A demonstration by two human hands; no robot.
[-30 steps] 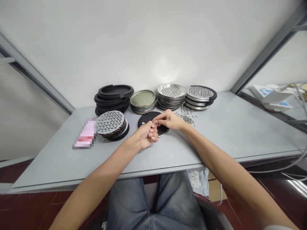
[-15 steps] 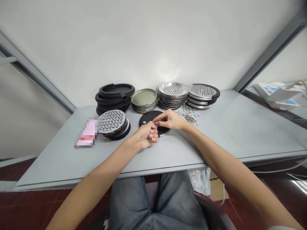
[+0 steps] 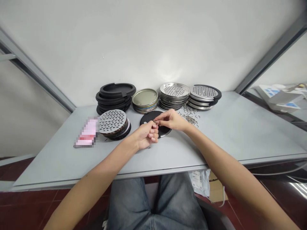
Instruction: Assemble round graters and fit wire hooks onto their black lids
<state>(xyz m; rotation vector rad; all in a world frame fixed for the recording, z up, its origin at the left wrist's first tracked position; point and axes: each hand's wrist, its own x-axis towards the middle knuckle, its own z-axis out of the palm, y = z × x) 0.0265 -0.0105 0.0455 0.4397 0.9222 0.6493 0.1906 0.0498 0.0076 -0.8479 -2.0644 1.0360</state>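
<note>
My left hand (image 3: 148,134) is closed, fingers curled, with its thumb and forefinger pinching a small shiny metal ring (image 3: 155,122). At the same spot the thumb and fingertips of my right hand (image 3: 171,120) pinch the ring too. Its exact shape is mostly hidden by the fingers. Both hands are over a round black disc (image 3: 151,116) with a pale dot and a silver rim at its near edge, partly covered by them. Just beyond my right hand lies a loose heap of metal rings and small metal fittings (image 3: 190,118).
Behind the hands stand stacked black rings (image 3: 116,97), round metal lids (image 3: 145,99), perforated silver discs (image 3: 174,95) and perforated discs with black rims (image 3: 205,95). At left are a stack of grater-like discs (image 3: 112,123) and a blurred pink object (image 3: 86,132). The grey table (image 3: 240,134) meets a wall.
Both hands stay pinched together in nearly the same place, with only slight finger movement. A bit more of the metal ring shows between the fingertips. The view has shifted slightly.
</note>
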